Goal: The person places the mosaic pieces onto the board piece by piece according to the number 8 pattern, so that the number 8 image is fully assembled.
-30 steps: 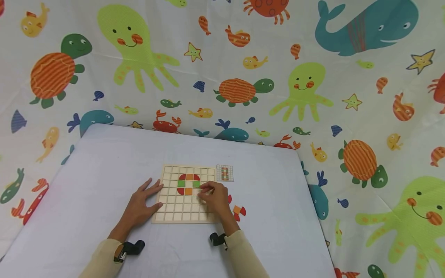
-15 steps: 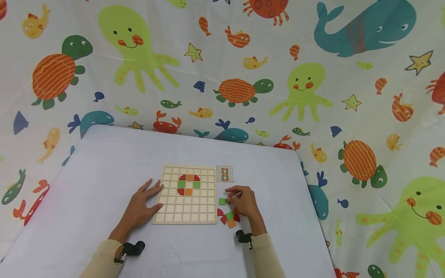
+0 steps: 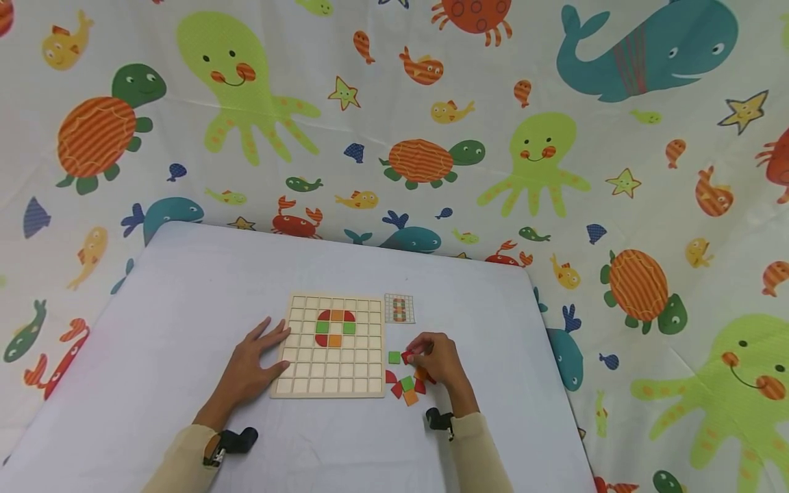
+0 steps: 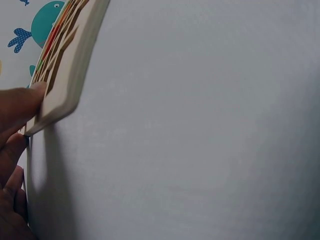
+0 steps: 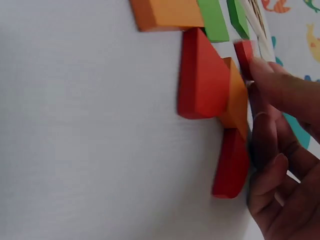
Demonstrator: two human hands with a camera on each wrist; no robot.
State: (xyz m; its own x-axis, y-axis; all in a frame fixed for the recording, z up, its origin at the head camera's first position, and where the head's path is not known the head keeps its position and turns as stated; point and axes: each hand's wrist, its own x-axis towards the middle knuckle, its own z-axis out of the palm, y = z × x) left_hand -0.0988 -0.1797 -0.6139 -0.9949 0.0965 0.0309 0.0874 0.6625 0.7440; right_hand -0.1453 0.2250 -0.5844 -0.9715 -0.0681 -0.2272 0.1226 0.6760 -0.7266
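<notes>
Pinching a red block (image 3: 405, 357) between thumb and fingertip, the right hand (image 3: 439, 357) works just right of the wooden grid board (image 3: 331, 370); its other fingers curl in toward the palm. Whether that block touches the cloth or is lifted off it cannot be told, and its exact shape is partly hidden by the grip. Just left of it lies a green square (image 3: 394, 357), near the board's right edge.

Nearer, a loose cluster of pieces gathers: a red quarter-circle (image 3: 391, 376) beside the board, a second green square (image 3: 407, 383) touching an orange square (image 3: 410, 397) on its near side, and more red and orange pieces, some partly under the right hand.

The left hand (image 3: 249, 366) grasps nothing; its fingers spread loosely along the board's left edge, and the left wrist view shows the thumb (image 4: 22, 106) touching the wooden frame close to a corner.

Toward the far half of the board, red quarter-circles, orange squares and green squares sit in the cells, forming a rounded ring. Beyond the board's right edge, at its far end, lies a small pattern card (image 3: 399, 309) with a printed grid.

White cloth (image 3: 493, 356) covers the table, and a curtain (image 3: 394, 82) of sea animals hangs behind.
</notes>
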